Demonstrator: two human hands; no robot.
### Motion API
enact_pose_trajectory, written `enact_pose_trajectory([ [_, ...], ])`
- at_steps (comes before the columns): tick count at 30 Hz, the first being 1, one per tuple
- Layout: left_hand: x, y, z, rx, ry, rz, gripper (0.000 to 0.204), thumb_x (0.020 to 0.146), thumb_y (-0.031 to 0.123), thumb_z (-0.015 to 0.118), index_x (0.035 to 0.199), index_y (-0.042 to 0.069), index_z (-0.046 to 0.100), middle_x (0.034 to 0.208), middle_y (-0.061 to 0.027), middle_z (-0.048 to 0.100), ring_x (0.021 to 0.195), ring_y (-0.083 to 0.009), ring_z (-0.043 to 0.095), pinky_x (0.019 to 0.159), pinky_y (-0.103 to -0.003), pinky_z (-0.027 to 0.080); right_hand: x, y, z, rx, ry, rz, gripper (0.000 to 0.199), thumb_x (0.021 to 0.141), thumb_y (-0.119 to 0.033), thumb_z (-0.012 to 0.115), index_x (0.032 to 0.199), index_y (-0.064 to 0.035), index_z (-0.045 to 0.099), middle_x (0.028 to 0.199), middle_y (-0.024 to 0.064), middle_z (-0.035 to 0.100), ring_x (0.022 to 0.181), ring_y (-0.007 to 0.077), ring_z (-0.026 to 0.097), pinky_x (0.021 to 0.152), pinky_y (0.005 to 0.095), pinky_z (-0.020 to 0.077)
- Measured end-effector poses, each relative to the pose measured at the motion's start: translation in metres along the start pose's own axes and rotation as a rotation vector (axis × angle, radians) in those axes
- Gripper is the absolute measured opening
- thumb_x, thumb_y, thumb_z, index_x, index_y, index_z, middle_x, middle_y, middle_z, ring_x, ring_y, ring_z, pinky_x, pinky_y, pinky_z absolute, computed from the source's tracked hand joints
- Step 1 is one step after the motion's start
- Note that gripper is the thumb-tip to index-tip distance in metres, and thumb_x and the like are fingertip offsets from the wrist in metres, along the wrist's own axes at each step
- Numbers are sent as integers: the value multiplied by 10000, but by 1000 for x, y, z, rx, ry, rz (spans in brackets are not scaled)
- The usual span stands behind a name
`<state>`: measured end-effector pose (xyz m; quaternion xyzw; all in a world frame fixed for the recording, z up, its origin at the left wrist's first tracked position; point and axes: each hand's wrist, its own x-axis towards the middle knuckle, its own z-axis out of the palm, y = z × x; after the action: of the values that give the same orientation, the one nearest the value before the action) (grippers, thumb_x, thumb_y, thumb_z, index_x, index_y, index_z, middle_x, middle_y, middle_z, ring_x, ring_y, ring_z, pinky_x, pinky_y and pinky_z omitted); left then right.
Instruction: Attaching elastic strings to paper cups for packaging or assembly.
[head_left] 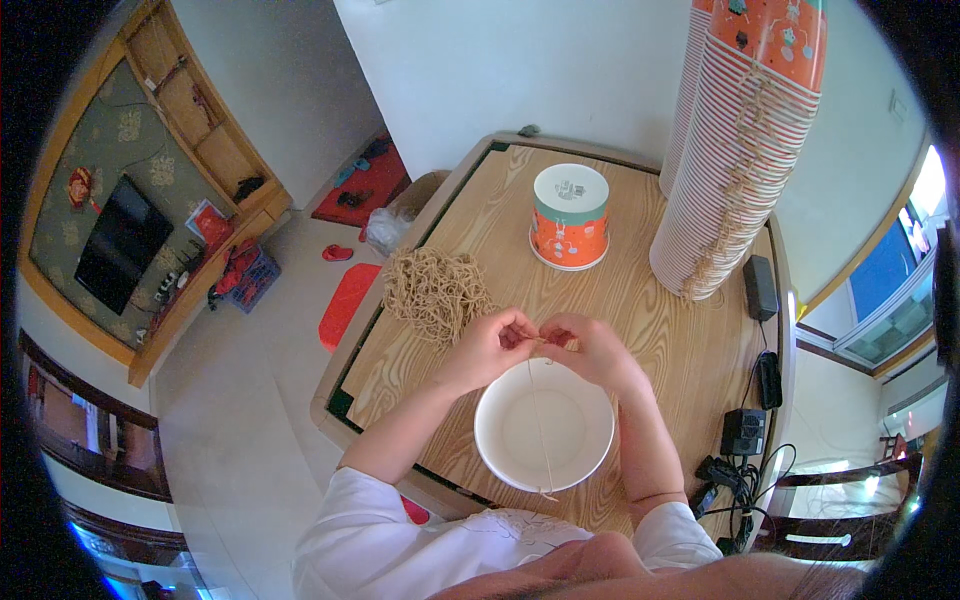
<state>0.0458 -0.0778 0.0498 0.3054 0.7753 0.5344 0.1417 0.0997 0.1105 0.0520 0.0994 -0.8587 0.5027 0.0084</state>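
Observation:
A white paper bucket (pixel 502 430) stands mouth up near the front of the wooden table, close to my body. A thin tan paper cord (pixel 541 425) runs across its opening, with a short end over the near rim. Above the far rim, my left hand (pixel 490 347) and my right hand (pixel 592 352) meet, fingertips pinched together on the cord. The fingers partly hide the exact spot they grip. Left of my left hand lies a loose tangled heap of tan cord (pixel 437 293).
An orange and green bucket (pixel 569 238) sits upside down farther back. At the right rises a tall stack of nested buckets (pixel 735 165) with cords hanging down its side. Black power adapters (pixel 743 432) and tangled cables (pixel 738 485) lie along the right edge. A red stool (pixel 347 305) stands left of the table.

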Motion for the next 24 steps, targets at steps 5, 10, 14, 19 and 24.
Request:
enact_pose_trajectory([
  [5,1,1,0,16,-20,42,154,809,66,680,931,20,597,821,-28,631,762,-94,602,688,-255,506,1,2,1,-33,6,-7,166,786,-103,678,901,10,641,800,122,650,734,197,625,687,317,494],
  [10,3,2,2,-1,-49,-20,167,806,89,699,917,14,599,805,-24,626,749,-91,591,684,-258,499,-1,-2,1,-68,46,-20,157,780,-99,675,894,4,648,809,131,651,730,220,635,671,328,500],
  [14,3,-6,4,43,-15,51,140,810,73,683,898,5,597,754,-25,630,703,-78,598,651,-243,497,-1,1,2,-104,63,-28,156,781,-99,670,898,3,648,820,130,654,734,231,639,670,334,503],
  [19,-1,-21,-3,3,-5,46,143,820,112,679,892,17,600,734,-14,612,673,-70,574,638,-239,486,-1,-1,2,-73,84,-37,143,785,-94,662,892,0,646,815,124,654,719,223,634,660,325,499],
  [24,-2,-2,-3,-24,-13,-22,145,825,120,675,897,18,601,737,-14,611,680,-75,575,642,-244,486,-1,0,2,-88,77,-30,137,785,-94,663,883,0,641,794,116,652,684,214,619,637,319,488],
])
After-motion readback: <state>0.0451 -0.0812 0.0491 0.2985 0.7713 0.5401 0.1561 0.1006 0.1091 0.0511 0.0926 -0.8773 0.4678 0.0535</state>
